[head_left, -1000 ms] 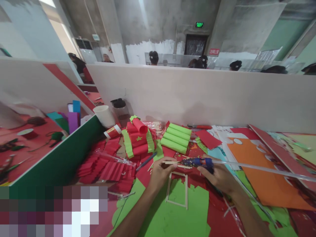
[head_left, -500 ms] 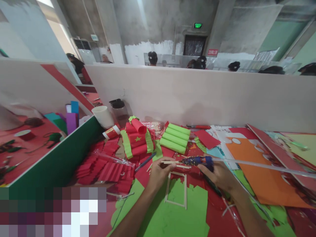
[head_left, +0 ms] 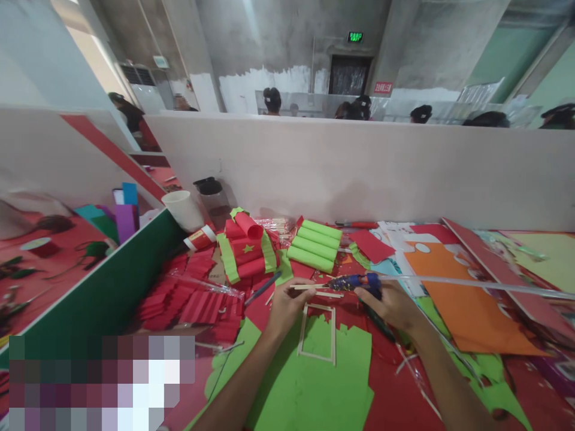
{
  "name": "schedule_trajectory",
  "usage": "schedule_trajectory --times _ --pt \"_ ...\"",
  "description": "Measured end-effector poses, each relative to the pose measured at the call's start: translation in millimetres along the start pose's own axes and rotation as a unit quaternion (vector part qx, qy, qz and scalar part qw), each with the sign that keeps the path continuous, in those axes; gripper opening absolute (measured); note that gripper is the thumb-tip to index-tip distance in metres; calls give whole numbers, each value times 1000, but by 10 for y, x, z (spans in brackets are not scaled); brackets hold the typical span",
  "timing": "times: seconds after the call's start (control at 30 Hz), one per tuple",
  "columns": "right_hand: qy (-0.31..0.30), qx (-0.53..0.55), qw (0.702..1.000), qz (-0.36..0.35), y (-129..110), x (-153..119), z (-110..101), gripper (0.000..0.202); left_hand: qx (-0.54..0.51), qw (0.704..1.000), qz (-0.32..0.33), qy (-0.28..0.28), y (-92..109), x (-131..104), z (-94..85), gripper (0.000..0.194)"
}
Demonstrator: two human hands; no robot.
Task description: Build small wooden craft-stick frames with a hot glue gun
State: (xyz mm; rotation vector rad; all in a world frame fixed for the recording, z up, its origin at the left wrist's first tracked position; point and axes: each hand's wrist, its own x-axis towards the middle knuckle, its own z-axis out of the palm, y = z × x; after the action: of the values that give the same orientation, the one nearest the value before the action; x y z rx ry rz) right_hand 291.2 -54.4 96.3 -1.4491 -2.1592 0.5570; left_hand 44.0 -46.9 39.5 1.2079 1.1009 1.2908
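While pinching thin sticks (head_left: pixel 322 286) aligned left-to-right in left grip (head_left: pixel 286 304), clamping glue gun (head_left: pixel 353 282) in right grip (head_left: pixel 395 304), pointing nozzle (head_left: pixel 331 285) leftward at sticks' right ends.

Glue gun (head_left: pixel 358 281) blue, gold-flecked; stick frame (head_left: pixel 333 336) cream.

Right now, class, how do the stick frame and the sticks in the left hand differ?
The stick frame lies mostly on green paper, while the held sticks are gripped in the left hand. The stick frame makes a rectangle; the held sticks run lengthwise, close together. The glue gun points at the held sticks, not at the stick frame. Both are pale and thin.
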Motion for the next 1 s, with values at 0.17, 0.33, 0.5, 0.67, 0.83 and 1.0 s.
schedule_trajectory --times 0.17,0.33,0.5,0.67,0.83,1.0 --pt "4 1 1000 2 -41 0 29 37 -5 1000 5 5 9 -5 6 19" --pt "1 -4 1000 4 -27 2 21 39 -5 1000 -3 -3 -9 3 -3 20" --pt "7 3 1000 -2 43 12 -12 36 -1 1000 5 -5 -29 17 -17 17" --pt "21 7 1000 -4 61 10 -28 35 2 1000 16 4 -15 17 -21 14" --pt "10 17 1000 3 44 9 -3 37 -5 1000 1 3 4 -2 -14 19" --pt "7 25 1000 5 58 12 -2 37 1 1000 -9 10 -12 6 -11 21"
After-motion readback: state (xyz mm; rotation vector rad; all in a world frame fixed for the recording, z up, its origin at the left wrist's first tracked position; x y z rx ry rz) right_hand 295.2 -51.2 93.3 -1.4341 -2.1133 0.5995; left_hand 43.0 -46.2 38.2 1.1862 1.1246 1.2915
